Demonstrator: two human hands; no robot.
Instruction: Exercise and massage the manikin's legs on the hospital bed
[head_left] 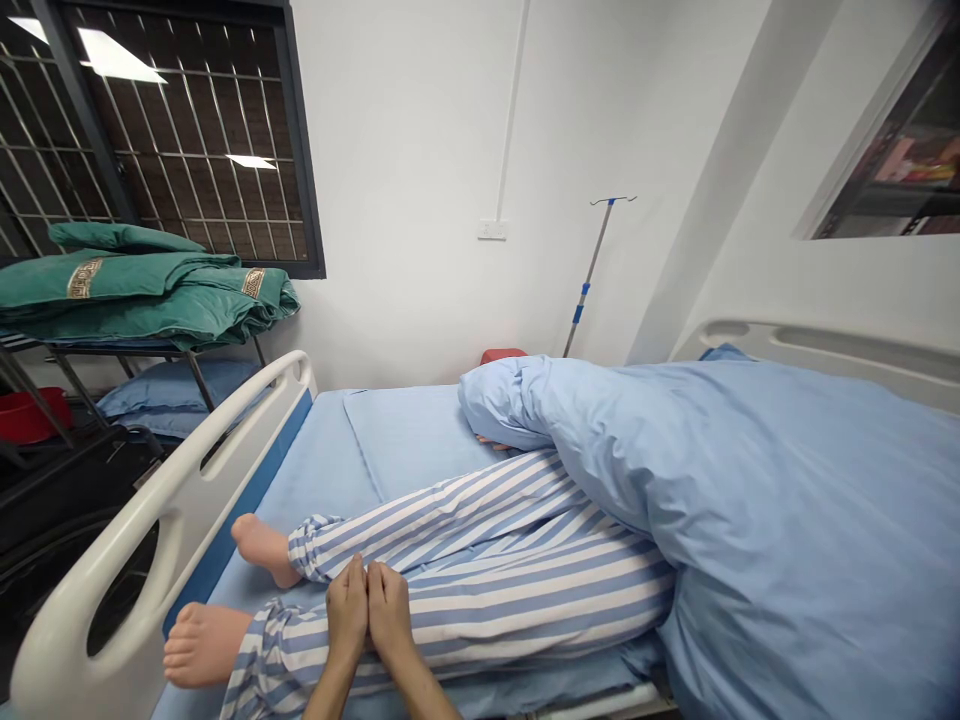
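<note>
Both hands [368, 608] side by side, fingers curled, over striped PJs [525, 600].

A hospital-style ward or care-training room is shown. This is indicated by the bed [420, 430], fitted with moulded plastic end boards [142, 530] and made up in plain blue bedding [787, 500]. Beyond its far edge, a drip stand [598, 250] with hooks is set by the white wall [397, 180]. Striped pyjama trousers [525, 590] are seen on the legs laid across the mattress, and a barred window [202, 130] is set at the left.
</note>
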